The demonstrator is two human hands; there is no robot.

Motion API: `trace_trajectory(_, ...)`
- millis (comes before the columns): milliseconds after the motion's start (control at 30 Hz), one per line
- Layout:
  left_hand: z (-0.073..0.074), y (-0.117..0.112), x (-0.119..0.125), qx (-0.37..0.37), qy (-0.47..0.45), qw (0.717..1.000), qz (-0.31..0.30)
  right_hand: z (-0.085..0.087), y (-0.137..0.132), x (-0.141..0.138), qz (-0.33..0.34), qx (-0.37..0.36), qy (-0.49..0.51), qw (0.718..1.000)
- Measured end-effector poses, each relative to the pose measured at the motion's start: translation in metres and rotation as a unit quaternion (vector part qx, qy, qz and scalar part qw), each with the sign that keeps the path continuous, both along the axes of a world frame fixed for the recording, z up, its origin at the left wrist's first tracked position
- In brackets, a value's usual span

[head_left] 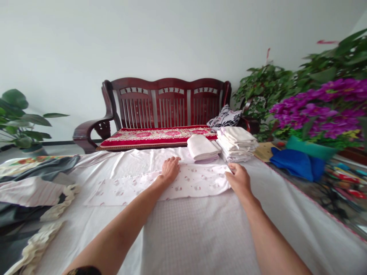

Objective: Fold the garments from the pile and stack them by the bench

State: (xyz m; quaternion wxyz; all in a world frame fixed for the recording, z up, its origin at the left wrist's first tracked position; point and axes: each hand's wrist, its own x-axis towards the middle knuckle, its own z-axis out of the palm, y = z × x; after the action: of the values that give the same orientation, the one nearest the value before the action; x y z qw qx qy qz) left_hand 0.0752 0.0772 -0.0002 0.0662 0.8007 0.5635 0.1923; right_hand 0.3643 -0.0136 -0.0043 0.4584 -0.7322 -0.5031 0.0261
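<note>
Room with a pale wall (172, 38), against which stands a dark reddish wooden bench (169, 83) with a slatted back. Its seat bears a red floral cover (160, 134), with a black-and-white cushion (225, 117) at the right end. A leafy plant (31, 118) stands at left; at right, purple flowers (321, 107) rise before denser foliage (263, 84). In the foreground, a white sheet (200, 236), slightly creased, covers the work surface. The printed cloth (197, 181) lies across its middle as a long, flat strip. The left hand (170, 169) rests on the strip near its far edge, palm down, with fingers extended. The right hand (239, 177) pinches the strip's right end between thumb and fingers. Just beyond are a small folded pile (202, 148) and, to its right, a taller stack of folded cloths (236, 143). Dark grey fabric (17, 212) and a striped cloth (31, 191) lie at left; blue fabric (296, 162) lies at right, beyond the sheet's edge.
</note>
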Motion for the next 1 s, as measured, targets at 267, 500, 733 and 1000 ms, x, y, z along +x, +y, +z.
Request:
trace_trajectory(267,0.0,-0.031,-0.006,0.059,0.006,0.993,-0.105,-0.014,0.01,0.006,0.018,0.085,0.034,0.996)
trace_trajectory(500,-0.013,-0.043,-0.028,0.071,0.07,0.973,-0.207,-0.021,0.01,0.01,0.023,0.126,-0.012,0.992)
trace_trajectory(733,-0.018,-0.038,-0.037,0.079,0.065,0.971,-0.214,-0.029,0.008,0.014,0.044,0.065,-0.106,0.991)
trace_trajectory(1000,-0.012,-0.061,-0.042,0.106,0.07,0.974,-0.19,-0.006,-0.009,-0.013,0.088,0.102,-0.297,0.945)
